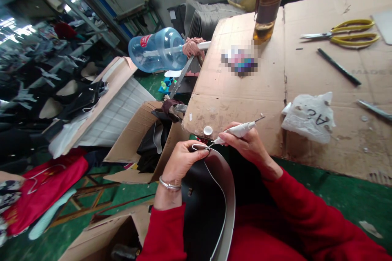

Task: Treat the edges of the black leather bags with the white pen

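Note:
A black leather-like panel (200, 195) with a pale curved edge strip (225, 171) rests in front of my body. My left hand (180, 159) pinches the top end of the panel between thumb and fingers, where a narrow pale strip loops up. In my right hand (245, 142) is a slim white squeeze bottle (240, 130), tilted so its pointed nozzle meets the pinched edge. A thin dark stick pokes out from the bottle's far end. Just beyond the hands, a small white cap (208, 130) sits at the table's edge.
The cardboard-covered table (239, 98) holds yellow-handled scissors (346, 34), a dark pen-like stick (338, 67), a crumpled plastic bag (309, 118) and a bottle of amber liquid (268, 8). Leftward are a blue water jug (159, 51) and an open carton (131, 138) with black pieces.

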Demonstrator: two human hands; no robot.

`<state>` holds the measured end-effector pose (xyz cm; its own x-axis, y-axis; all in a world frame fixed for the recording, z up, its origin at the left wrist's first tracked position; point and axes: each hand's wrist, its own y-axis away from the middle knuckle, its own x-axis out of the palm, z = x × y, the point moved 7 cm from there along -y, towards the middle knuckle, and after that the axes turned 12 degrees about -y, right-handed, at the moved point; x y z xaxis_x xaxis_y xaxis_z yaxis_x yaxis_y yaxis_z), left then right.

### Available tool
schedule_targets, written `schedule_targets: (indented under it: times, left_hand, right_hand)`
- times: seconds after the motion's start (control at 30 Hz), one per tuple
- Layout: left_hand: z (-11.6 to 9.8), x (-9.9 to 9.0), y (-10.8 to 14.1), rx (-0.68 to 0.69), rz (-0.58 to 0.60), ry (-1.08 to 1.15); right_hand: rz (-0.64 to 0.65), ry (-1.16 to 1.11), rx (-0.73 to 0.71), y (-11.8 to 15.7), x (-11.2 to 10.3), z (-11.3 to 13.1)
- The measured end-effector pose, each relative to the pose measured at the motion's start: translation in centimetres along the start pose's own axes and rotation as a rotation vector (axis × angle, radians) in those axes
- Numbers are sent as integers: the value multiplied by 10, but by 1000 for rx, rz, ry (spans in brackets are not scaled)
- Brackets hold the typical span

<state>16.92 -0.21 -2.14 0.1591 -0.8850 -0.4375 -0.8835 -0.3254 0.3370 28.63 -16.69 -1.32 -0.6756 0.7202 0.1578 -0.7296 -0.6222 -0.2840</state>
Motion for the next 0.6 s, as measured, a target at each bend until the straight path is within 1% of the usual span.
schedule_targets:
  times: [0.13,0.23,0.3,0.37,0.43,0.5,0.53,0.6]
  left_hand:
    - [-3,3,2,0,-19,14]
    - [-6,9,4,-1,3,17]
    - [-7,12,4,-3,13,10]
    - [-7,12,4,-7,8,9]
    - [-7,10,3,-9,-18,4]
    - [-9,6,4,-9,-58,-38]
    - [-11,4,5,-3,-80,-79]
    - [-18,0,8,15,-115,-182]
  right_hand:
    - [19,-22,10,0,0,-2]
    - [37,-46,24,0,0,-4]
    - [27,-65,36,1,-1,-6]
    - [-25,-104,64,1,-5,-8]
    - [-115,-124,82,2,-10,-11]
    - [-190,-84,60,3,-14,-11]
    - [-204,-45,40,3,-13,-10]
    - [-189,36,6,2,-10,-8]
